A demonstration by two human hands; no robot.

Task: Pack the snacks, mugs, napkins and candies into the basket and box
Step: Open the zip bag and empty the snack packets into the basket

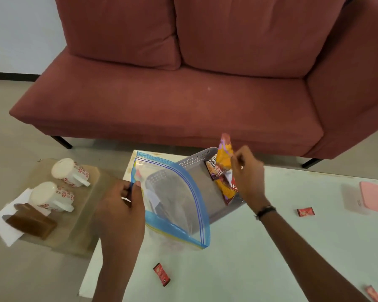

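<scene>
A grey perforated basket [190,162] stands on the white table [271,247]. My left hand [124,203] pinches the edge of a clear zip bag [172,192] with blue trim, held up in front of the basket. My right hand [248,173] grips an orange and purple snack packet [225,155] standing in the basket's right end, beside other packets. Red wrapped candies lie on the table: one near the front [161,274], one at right [305,212], one at the bottom right corner [374,294]. Two white floral mugs [69,172] [50,196] lie overturned on a wooden board at left.
A brown napkin holder [31,221] sits on white napkins [3,223] at the left. A clear box with a pink lid [373,196] rests at the table's right edge. A red sofa [183,83] stands behind the table.
</scene>
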